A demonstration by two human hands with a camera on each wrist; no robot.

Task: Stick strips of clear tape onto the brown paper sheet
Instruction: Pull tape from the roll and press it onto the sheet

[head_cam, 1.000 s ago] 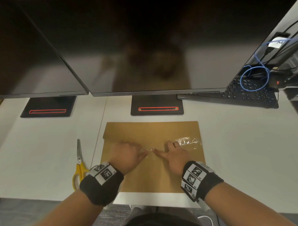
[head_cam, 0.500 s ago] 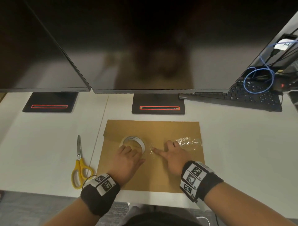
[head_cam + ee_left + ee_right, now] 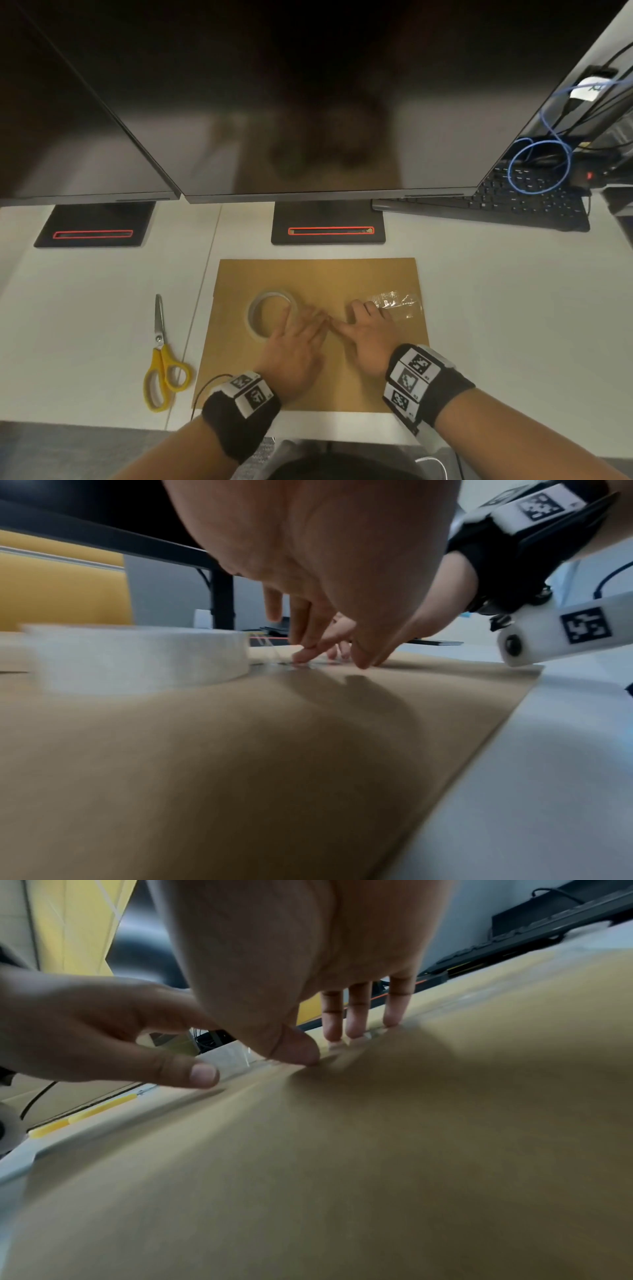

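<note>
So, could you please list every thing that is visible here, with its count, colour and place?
brown paper sheet: one, brown, flat on the desk in front of the person.
tape roll: one, clear, lying flat on the sheet's left half.
tape strip: one, clear and wrinkled, on the sheet near its right edge.
scissors: one pair, yellow handles, on the desk left of the sheet.
monitors: two, black, side by side at the back, screens dark.
monitor bases: two, black with red slots, behind the sheet.
keyboard: one, black, back right.
cable: one, blue, looped over the keyboard.
desk: one, white.
left hand: beside the roll, fingertips on the sheet.
right hand: fingers spread, pressing the sheet.
</note>
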